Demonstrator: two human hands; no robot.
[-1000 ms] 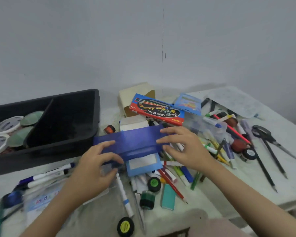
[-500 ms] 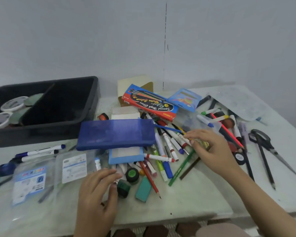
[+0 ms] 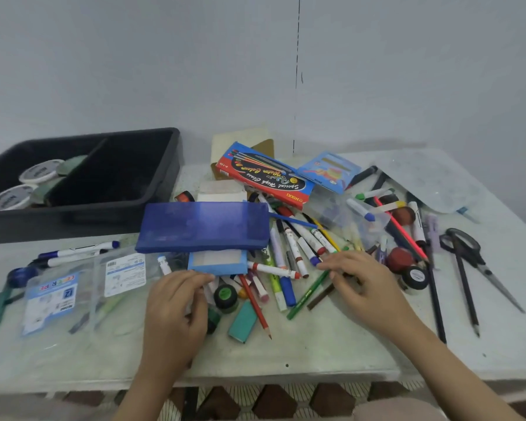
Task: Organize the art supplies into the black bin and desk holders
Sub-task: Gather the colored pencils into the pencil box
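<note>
The left hand (image 3: 176, 308) is resting low on the desk (image 3: 316, 347), its fingers curling down against the near edge of a light-blue box (image 3: 216, 263) that is sticking out from under the blue pencil case (image 3: 204, 226). Whether those fingers are gripping anything is not clear. A dark green paint pot (image 3: 225, 294) is sitting just beside the thumb side of this hand, with a teal eraser (image 3: 243, 323) and a red pencil (image 3: 254, 305) lying just to its right.

The right hand (image 3: 368, 284) is lying palm down with fairly straight fingers (image 3: 327, 263) pressing on the loose pens, covering the upper ends of a green pencil (image 3: 310, 291) and a brown pencil (image 3: 321, 299). Its fingertips are touching the pile of markers (image 3: 298, 247) that is fanning out between the two hands.

The black bin (image 3: 82, 220) is standing at the far left of the desk, well apart from both hands, behind the pencil case. White-lidded tubs (image 3: 38, 171) are sitting in its left compartment. Scissors (image 3: 468, 247) are lying at the right edge, beyond the right hand.
</note>
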